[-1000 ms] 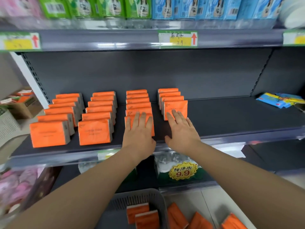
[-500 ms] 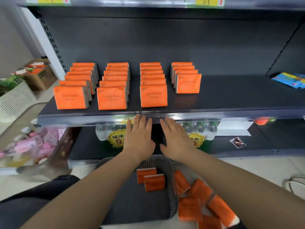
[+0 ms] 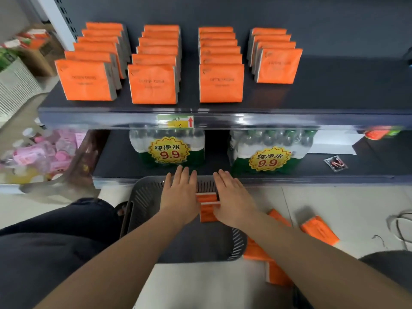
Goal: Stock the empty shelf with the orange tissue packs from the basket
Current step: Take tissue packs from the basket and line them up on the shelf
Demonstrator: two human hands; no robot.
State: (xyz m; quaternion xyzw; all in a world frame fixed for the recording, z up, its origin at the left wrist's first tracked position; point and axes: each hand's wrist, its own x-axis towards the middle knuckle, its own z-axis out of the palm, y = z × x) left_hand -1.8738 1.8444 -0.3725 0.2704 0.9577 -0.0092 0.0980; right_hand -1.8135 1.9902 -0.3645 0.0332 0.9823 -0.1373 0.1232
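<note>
Hands lower now (over basket)

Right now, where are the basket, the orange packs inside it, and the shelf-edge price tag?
basket (image 3: pixel 143 198): head view, left slatted wall.
orange packs (image 3: pixel 207 198): head view, upper pack's orange face.
price tag (image 3: pixel 176 121): head view, middle of the label.

You can read "COTTON TISSUE" on the front orange tissue packs, "纯净水 9.9" on the yellow starburst stickers of both bottled-water packs, and a red up-arrow on the shelf-edge price tag, its digits blurred.
</note>
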